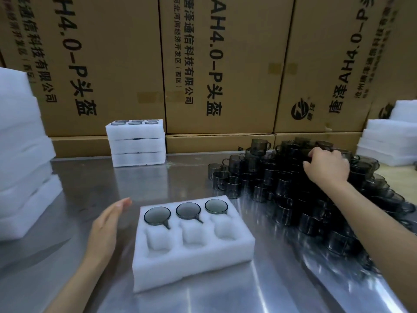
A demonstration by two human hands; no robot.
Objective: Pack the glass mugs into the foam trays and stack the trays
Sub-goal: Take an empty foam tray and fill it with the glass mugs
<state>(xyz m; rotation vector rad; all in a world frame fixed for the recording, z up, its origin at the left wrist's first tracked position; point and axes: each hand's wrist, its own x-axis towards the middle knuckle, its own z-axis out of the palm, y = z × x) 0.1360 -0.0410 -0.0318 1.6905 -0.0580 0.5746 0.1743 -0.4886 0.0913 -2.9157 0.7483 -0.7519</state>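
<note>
Head view: smoked glass mugs (293,186), heaped at 3 o'clock; foam tray (191,260) at 6, half filled.
I judge mugs hard, slick, breakable; take by body or handle. Right hand (327,164) curls onto the heap, hold unclear; left hand (106,224) flat, empty.

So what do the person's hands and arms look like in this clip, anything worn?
Both are bare: the left hand and right hand show no gloves, rings or watch, and both forearms are uncovered as far as the frame shows, with no sleeve in view.
</note>
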